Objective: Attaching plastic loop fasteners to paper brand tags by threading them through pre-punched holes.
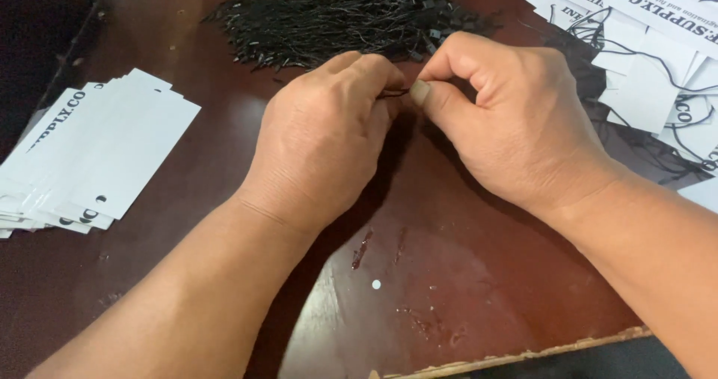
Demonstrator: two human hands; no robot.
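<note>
My left hand (321,139) and my right hand (508,124) meet over the middle of a dark red-brown table (419,304). Both pinch a thin black string (394,92) that runs between their fingertips. The fingers of each hand are curled closed around it, and most of the string is hidden inside them. A large heap of the same black strings (336,20) lies just beyond my hands at the table's far side.
A fanned stack of white card tags (90,154) lies at the left. At the right, a pile of white tags with black strings threaded through them (658,65) is spread out. The table's worn front edge (523,356) runs below my wrists.
</note>
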